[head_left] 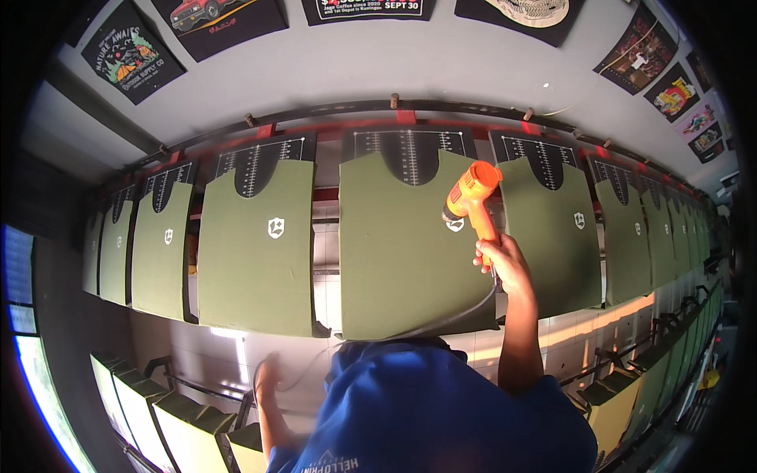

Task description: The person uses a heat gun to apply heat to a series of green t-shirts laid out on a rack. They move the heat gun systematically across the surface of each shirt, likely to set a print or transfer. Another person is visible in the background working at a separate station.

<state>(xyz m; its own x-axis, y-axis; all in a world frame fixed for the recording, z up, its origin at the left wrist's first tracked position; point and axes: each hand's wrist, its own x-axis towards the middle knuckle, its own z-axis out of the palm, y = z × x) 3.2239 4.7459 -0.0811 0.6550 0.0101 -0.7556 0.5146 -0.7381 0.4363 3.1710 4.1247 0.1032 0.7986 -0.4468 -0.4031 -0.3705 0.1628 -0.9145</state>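
My right hand (505,264) grips an orange heat gun (476,193) by its handle. The dark nozzle points left and down, close above a white shield print (455,225) that it partly hides. That print is on an olive green shirt (402,260) stretched flat over a black board (412,162) with ruler markings. From the handle's base a grey cord (441,319) curves left across the shirt's lower edge. Low on the left, away from the shirt, hangs my left hand (268,374), blurred, with the thin cord passing near it; its fingers cannot be made out.
More boards with olive shirts stand in a row on both sides, including a left neighbour (256,252) and a right neighbour (552,244). A dark rail (331,108) runs behind them. Behind me are further shirt-covered boards (189,414). Printed pieces (130,59) hang on the wall.
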